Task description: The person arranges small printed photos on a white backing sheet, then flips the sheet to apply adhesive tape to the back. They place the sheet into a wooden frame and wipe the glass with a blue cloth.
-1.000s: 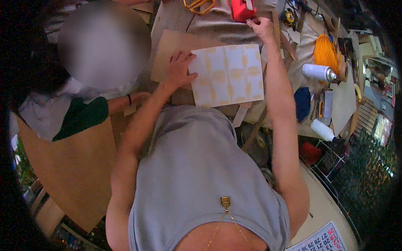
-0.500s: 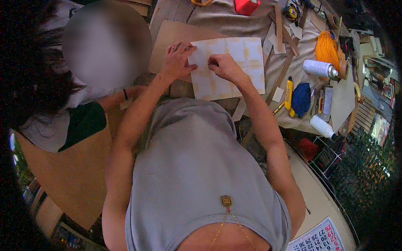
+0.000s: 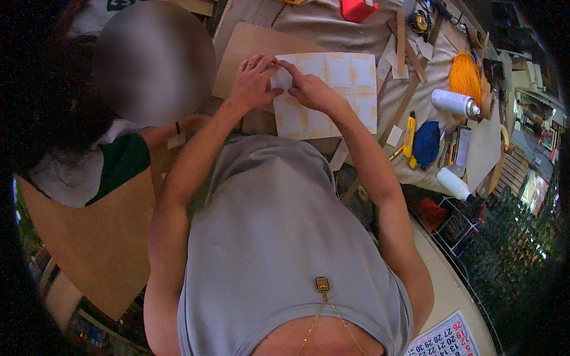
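A white sheet (image 3: 341,115) marked with yellowish bands in a grid lies at the near edge of the table. My left hand (image 3: 255,86) rests over its left edge, fingers spread and thumb apart. From the right, my right hand (image 3: 313,92) reaches over the sheet with its index finger stretched toward the upper left corner, close to the left fingertips. The thumb is apart from that finger, and the other fingers are curled under. I see nothing held in either hand. A brown board (image 3: 237,53) lies partly beneath the sheet.
On the right are a yellow utility knife (image 3: 409,133), a dark blue bundle (image 3: 426,144), a spray can (image 3: 454,102), a white bottle (image 3: 454,183) and orange cord (image 3: 466,74). Wood strips (image 3: 401,41) lie farther back. Another person's arm (image 3: 163,135) is at my left.
My right hand has moved slightly left, and its index finger has stretched from a curled position toward the sheet's upper left corner. The left hand stays nearly in place.
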A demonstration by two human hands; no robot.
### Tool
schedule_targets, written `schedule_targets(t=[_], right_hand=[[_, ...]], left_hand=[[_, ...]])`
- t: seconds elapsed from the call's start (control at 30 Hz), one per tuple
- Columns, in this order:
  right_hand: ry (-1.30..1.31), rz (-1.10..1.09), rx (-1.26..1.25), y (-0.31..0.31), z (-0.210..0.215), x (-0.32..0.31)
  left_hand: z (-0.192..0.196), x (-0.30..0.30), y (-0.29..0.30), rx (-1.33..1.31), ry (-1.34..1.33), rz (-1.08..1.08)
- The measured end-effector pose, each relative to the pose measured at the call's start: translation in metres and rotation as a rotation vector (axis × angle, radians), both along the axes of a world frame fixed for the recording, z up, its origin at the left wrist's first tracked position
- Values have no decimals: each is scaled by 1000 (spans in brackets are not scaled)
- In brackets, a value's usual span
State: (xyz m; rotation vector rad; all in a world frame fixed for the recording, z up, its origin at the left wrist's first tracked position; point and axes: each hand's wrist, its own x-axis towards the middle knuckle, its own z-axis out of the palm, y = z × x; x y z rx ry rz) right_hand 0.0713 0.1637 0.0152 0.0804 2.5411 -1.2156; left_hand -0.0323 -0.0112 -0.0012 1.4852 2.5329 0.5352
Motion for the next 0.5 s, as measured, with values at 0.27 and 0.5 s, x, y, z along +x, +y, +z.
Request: schedule_targets(t=[0.27, 0.5], right_hand=[[-80, -41, 100, -12, 4, -4], [-153, -85, 220, -20, 8, -7]], left_hand=[[-6, 0, 1, 62, 6, 23], [-6, -2, 1, 119, 3, 5]])
